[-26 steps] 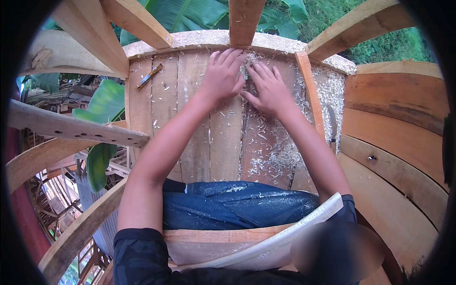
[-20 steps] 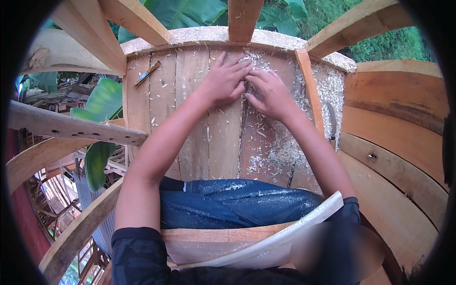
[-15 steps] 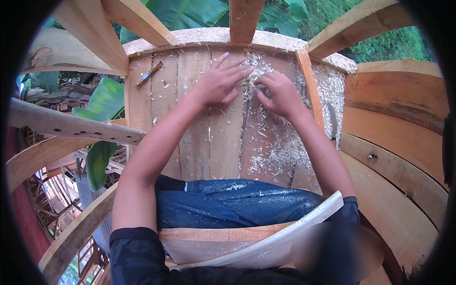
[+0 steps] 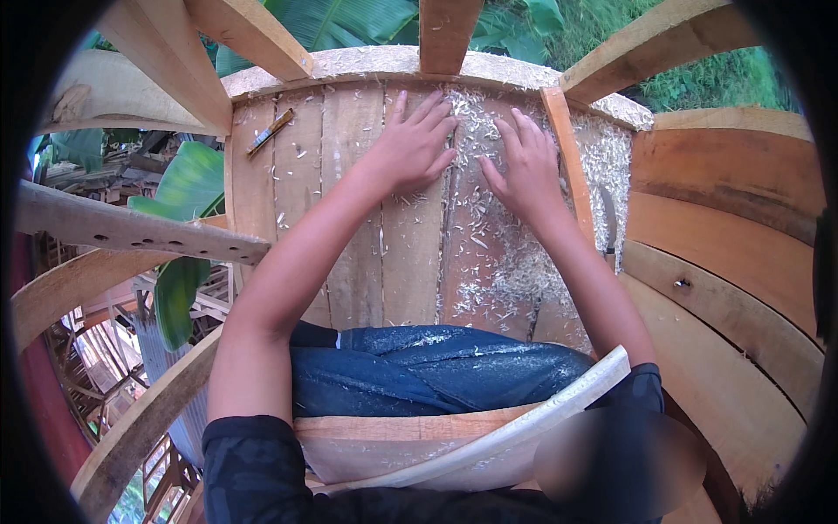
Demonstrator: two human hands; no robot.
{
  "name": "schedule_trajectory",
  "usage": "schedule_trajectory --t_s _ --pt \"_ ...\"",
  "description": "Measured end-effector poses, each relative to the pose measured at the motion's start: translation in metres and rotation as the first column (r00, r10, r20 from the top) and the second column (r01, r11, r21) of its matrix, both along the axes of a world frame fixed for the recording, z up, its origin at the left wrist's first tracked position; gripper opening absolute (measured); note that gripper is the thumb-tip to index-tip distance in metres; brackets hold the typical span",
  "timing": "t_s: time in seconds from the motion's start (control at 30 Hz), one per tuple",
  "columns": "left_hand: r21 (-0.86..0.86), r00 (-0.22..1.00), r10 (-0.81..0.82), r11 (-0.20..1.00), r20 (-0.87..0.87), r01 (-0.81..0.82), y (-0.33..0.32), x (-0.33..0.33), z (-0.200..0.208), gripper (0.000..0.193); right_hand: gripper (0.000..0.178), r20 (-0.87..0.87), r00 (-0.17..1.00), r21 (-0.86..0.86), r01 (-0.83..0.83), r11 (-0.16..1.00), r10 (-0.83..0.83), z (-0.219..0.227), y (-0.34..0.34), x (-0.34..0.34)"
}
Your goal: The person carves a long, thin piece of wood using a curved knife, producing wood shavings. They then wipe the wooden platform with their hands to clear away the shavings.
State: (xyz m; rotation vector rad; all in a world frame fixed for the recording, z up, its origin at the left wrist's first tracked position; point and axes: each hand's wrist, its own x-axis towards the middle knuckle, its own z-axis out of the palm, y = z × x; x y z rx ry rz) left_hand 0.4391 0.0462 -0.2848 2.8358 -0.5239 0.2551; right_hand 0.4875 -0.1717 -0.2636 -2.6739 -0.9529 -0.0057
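Both hands lie low over a floor of wooden planks (image 4: 353, 201) strewn with pale wood shavings (image 4: 515, 284). My left hand (image 4: 414, 144) is open, fingers spread toward the far beam, palm down at the edge of a patch of shavings. To its right, my right hand (image 4: 527, 166) is also open, fingers stretched forward and thumb held apart, beside an upright orange-brown wooden strip (image 4: 568, 166). Shavings show between the two hands. Neither hand holds anything that I can see. Whether the palms press on the planks is hidden.
A curved wooden beam (image 4: 367, 63) closes the far edge, with ribs rising from it. A small yellow-brown stick-like object (image 4: 271, 132) lies at far left. A curved tool-like piece (image 4: 609, 214) rests right of the strip. Curved side planks (image 4: 716, 236) stand at right; a holed bar (image 4: 140, 229) juts in from the left.
My right hand has uncurled its fingers and shifted slightly right, away from the left hand. My left hand has moved a little, with its fingers more spread and pointing farther ahead.
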Motion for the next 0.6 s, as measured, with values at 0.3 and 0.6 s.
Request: schedule_trajectory --t_s 0.3,0.6 --pt "0.006 0.874 -0.357 0.925 -0.331 0.38 0.012 -0.014 0.023 0.032 0.061 -0.099 0.957 0.048 -0.27 0.962 0.274 0.009 -0.012 -0.067" --pt "-0.084 0.992 0.041 0.996 0.117 -0.032 0.01 0.013 0.002 0.044 0.032 -0.189 0.91 0.044 -0.369 0.928 0.37 0.003 -0.024 -0.054"
